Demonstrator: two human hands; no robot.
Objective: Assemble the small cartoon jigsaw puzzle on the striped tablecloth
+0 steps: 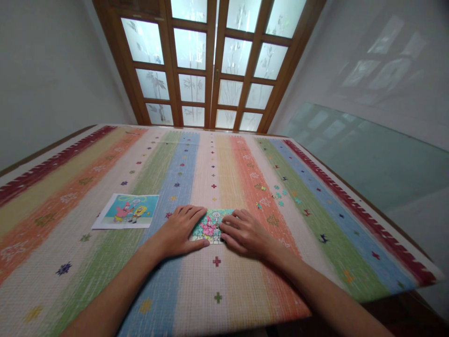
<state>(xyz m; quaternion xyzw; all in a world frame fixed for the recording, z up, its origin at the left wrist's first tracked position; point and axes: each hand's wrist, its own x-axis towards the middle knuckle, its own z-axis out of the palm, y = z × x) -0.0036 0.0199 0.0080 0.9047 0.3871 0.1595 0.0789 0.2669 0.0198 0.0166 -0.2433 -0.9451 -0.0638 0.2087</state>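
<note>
Centrally in the head view, a jigsaw puzzle point(207, 229) lies flat on the cloth-covered counter point(201, 290) between both hands, its long axis seemingly side to side. The left hand point(180, 230) braces its left edge, thumb spread from fingers. The right hand point(245, 232) curls over the right end; whether it pinches anything, I cannot tell. Loose pieces point(281, 203) lie beyond, rightward, nearer that hand.

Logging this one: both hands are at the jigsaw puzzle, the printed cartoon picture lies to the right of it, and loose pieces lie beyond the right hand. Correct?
Not quite: the head view shows the printed cartoon picture to the left of the jigsaw puzzle. The left hand and right hand are at the puzzle, with loose pieces beyond the right hand.
</note>
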